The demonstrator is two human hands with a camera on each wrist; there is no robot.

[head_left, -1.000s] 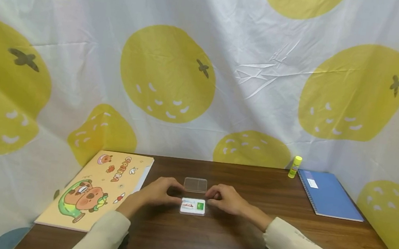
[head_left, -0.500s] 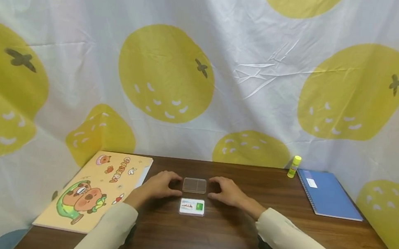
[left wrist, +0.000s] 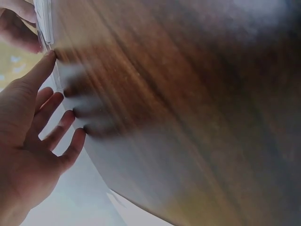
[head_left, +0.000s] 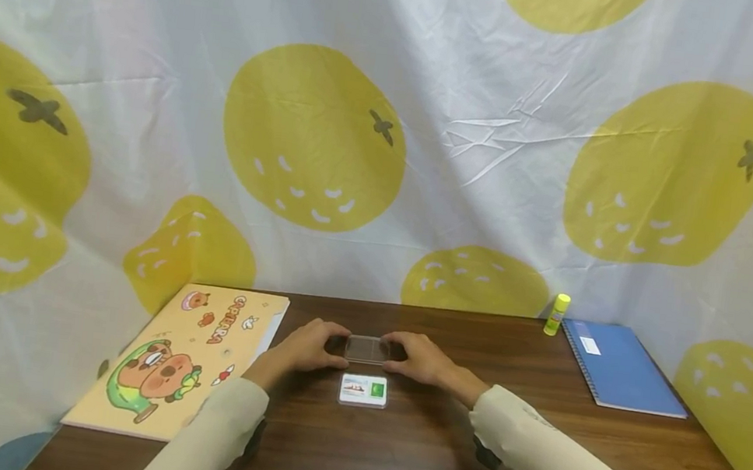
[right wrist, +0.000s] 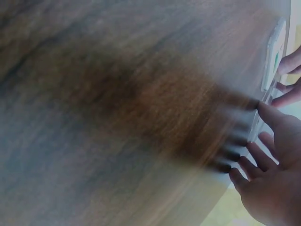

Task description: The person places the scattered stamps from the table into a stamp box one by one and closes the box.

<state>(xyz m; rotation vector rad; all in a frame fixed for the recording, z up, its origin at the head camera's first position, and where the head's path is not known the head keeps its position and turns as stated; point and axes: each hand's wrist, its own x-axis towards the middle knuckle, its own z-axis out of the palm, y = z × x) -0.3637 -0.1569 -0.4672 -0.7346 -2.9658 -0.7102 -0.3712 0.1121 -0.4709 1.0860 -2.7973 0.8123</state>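
A clear plastic lid point(head_left: 368, 350) with a line across its middle lies on the table. My left hand point(head_left: 312, 345) holds its left end, thumb at the near corner and forefinger at the far one. Mirroring that, my right hand point(head_left: 423, 359) holds the right end. Just nearer to me sits a small clear case point(head_left: 363, 391) with a white card inside, printed in red and green. In the left wrist view the other fingers point(left wrist: 60, 132) spread down to the tabletop; the right wrist view shows the same, with the case's edge beyond the thumb.
An orange capybara folder point(head_left: 191, 369) lies at the left of the brown wooden table point(head_left: 349, 459). At the back right a yellow glue stick point(head_left: 555, 315) stands upright beside a blue spiral notebook point(head_left: 624, 369). A white curtain point(head_left: 481, 185) with yellow fruit prints hangs behind.
Both hands have moved away from the sides of the card case and up to the clear lid. Apart from it half a second ago, they now close in on its ends.
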